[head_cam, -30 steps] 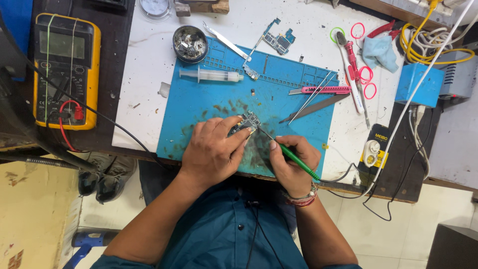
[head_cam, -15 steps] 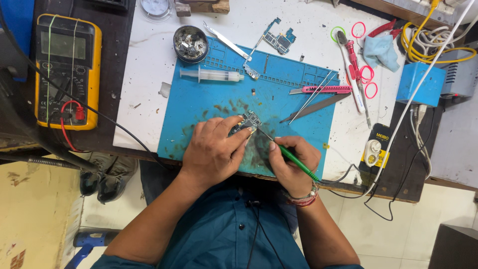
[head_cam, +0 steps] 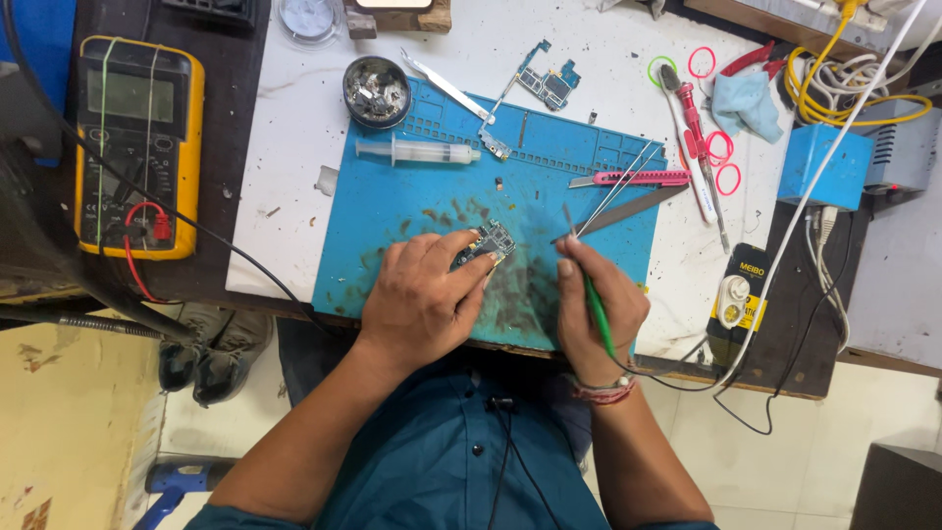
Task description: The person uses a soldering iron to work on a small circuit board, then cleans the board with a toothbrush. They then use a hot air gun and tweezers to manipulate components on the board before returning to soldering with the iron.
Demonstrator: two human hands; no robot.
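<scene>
Bench repair, hands on the stained blue silicone work mat (head_cam: 412,211).

Left hand (head_cam: 420,294) pinches a small green circuit board (head_cam: 488,241) at mat centre. Right hand (head_cam: 599,304), gripping a green-handled metal probe (head_cam: 587,285), has shifted right, off the board, since a second ago. Left of the mat: yellow multimeter (head_cam: 137,147) on dark bench; above it, white tabletop; below, pale tile floor.
</scene>
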